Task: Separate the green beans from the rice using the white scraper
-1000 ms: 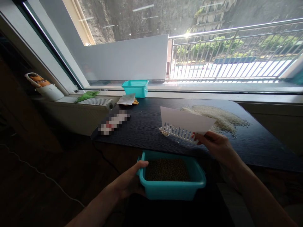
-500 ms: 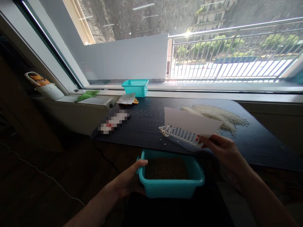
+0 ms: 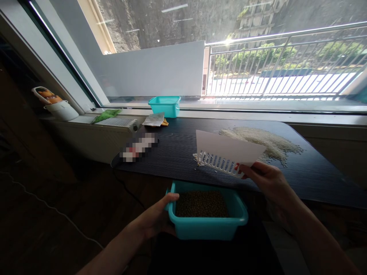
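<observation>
My left hand (image 3: 162, 214) grips the left rim of a turquoise plastic bin (image 3: 206, 229), thumb over the edge. Small brown pellets (image 3: 202, 204) cover the bottom of this bin, which sits below the table's front edge. In my right hand (image 3: 263, 175) is a white slotted plastic scraper (image 3: 226, 147), pinched at its lower right corner and raised over the table's front. Behind it, a few pale grains (image 3: 195, 157) lie on the tabletop. To its right spreads a wide heap of whitish grains (image 3: 252, 135).
On the dark table (image 3: 174, 152), a second turquoise bin (image 3: 168, 107) stands at the back by the window. Near it lies a grey-and-yellow packet (image 3: 154, 120). A blurred-out item (image 3: 139, 148) rests at the left. A green cloth (image 3: 107, 115) and white pot (image 3: 61, 110) are on the ledge.
The scraper in my right hand has shifted slightly left. My left hand and the bin of pellets stay in place.
</observation>
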`<act>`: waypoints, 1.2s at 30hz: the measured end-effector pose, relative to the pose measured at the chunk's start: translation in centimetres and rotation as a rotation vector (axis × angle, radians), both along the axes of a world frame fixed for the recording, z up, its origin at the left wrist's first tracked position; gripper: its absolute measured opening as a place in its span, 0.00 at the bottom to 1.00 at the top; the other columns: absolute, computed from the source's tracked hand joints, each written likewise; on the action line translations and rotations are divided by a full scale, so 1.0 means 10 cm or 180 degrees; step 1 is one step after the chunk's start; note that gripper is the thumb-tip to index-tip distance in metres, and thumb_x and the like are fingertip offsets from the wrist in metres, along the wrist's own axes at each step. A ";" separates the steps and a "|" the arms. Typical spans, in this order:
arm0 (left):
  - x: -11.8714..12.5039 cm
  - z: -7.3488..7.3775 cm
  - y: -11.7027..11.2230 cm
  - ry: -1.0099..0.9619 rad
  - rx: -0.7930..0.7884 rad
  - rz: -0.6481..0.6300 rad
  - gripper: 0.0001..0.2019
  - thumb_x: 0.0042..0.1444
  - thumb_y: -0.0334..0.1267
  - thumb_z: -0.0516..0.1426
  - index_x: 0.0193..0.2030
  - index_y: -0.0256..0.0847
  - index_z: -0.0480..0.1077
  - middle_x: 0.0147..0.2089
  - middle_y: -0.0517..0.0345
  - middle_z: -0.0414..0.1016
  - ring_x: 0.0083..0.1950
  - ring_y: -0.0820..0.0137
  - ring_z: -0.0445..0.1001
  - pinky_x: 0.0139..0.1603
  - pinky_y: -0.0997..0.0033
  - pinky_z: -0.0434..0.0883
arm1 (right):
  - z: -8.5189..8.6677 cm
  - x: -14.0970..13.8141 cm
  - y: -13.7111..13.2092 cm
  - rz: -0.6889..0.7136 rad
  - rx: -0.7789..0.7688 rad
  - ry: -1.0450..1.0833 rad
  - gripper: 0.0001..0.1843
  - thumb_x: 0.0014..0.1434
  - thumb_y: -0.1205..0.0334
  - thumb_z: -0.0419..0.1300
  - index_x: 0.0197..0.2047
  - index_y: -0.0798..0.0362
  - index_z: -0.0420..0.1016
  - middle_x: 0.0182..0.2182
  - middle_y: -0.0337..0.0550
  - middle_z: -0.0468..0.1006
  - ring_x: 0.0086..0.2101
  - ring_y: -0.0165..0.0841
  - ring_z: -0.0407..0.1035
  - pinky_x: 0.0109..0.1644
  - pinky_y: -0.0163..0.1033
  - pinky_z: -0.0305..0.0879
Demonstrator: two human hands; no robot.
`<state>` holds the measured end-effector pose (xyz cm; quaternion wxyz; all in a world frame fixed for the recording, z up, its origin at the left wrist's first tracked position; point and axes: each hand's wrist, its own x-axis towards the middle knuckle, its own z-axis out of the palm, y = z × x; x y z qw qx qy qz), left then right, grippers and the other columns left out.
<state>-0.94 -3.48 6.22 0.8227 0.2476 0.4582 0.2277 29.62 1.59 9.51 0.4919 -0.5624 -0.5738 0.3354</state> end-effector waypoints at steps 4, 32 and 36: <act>-0.01 -0.02 0.00 -0.0027 0.0014 -0.0008 0.32 0.50 0.54 0.55 0.57 0.34 0.62 0.44 0.43 0.75 0.48 0.52 0.73 0.41 0.54 0.72 | 0.03 -0.04 0.06 -0.0054 0.0075 0.0000 0.20 0.44 0.43 0.66 0.30 0.53 0.80 0.23 0.42 0.78 0.23 0.31 0.70 0.28 0.36 0.71; -0.08 -0.02 0.00 0.0008 -0.0003 0.0079 0.32 0.51 0.54 0.55 0.58 0.36 0.62 0.47 0.44 0.75 0.49 0.53 0.73 0.42 0.52 0.72 | 0.06 -0.20 0.20 -0.0012 0.0177 -0.0234 0.18 0.47 0.44 0.63 0.28 0.52 0.79 0.23 0.41 0.79 0.23 0.31 0.71 0.29 0.35 0.70; -0.10 -0.01 -0.01 -0.0010 -0.0024 0.0072 0.31 0.51 0.54 0.54 0.57 0.34 0.63 0.48 0.42 0.74 0.49 0.53 0.72 0.42 0.53 0.72 | 0.11 -0.23 0.19 0.0142 0.0112 -0.0300 0.17 0.46 0.45 0.64 0.28 0.51 0.79 0.23 0.41 0.79 0.23 0.32 0.71 0.29 0.35 0.70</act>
